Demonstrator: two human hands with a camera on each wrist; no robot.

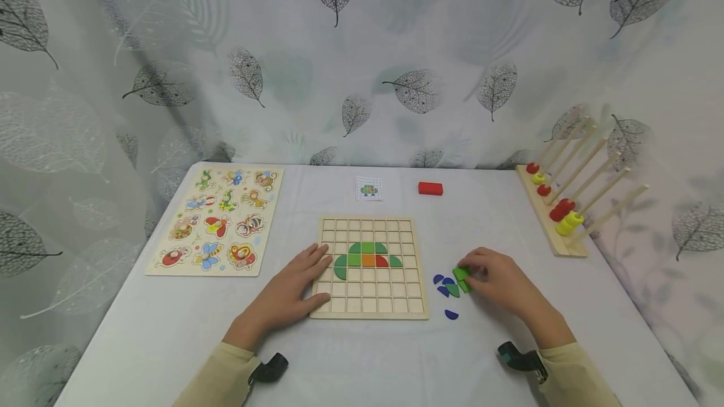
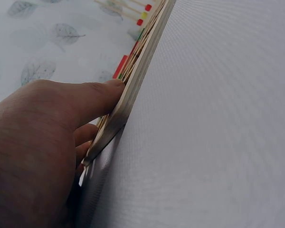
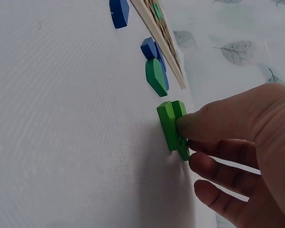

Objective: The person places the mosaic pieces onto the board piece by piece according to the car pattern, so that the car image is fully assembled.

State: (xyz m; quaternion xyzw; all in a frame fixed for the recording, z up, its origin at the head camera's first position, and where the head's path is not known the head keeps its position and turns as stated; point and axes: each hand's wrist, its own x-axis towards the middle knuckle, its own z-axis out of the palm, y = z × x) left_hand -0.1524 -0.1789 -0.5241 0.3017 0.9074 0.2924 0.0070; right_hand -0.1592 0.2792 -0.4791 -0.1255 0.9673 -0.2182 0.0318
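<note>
Green, smooth rectangular blocks, pinched by the right hand, sit at three o'clock from the pale wooden gridded board; the left hand rests outspread at nine.

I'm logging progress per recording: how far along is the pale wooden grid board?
Apparently done: flat green blocks, an orange square block and a red block sit in the board. In hand: the right hand pinches light-green straight-edged blocks; the left hand rests on the board's edge. Probably left: loose blue round-edged blocks and a dark-green curved block. The white card's pattern is too small to compare.
</note>
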